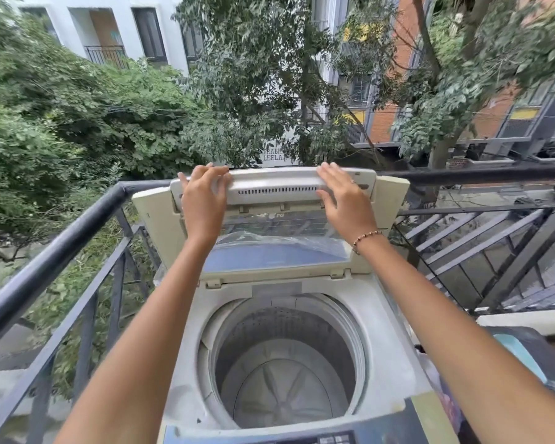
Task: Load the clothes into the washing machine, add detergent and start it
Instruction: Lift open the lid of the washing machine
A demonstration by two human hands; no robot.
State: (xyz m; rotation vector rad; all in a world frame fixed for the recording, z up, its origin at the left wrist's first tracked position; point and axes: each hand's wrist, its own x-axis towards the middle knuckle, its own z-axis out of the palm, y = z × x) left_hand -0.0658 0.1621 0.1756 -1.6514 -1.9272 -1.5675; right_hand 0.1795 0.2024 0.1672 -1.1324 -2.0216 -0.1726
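Washing machine point(394, 363) stands against black railing point(61, 238). Lid point(276, 187) folded upright at back; drum point(285, 363) exposed below. Left hand point(202, 200) and right hand point(343, 197) lie flat on raised lid near upper edge, fingers nearly straight, gripping nothing. Bead bracelet point(366, 237) on right wrist.

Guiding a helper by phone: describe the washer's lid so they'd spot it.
A washing machine stands by the black railing. Its lid, folded upright behind the drum, has the left hand and right hand on top. Only it has a row of vent slots.
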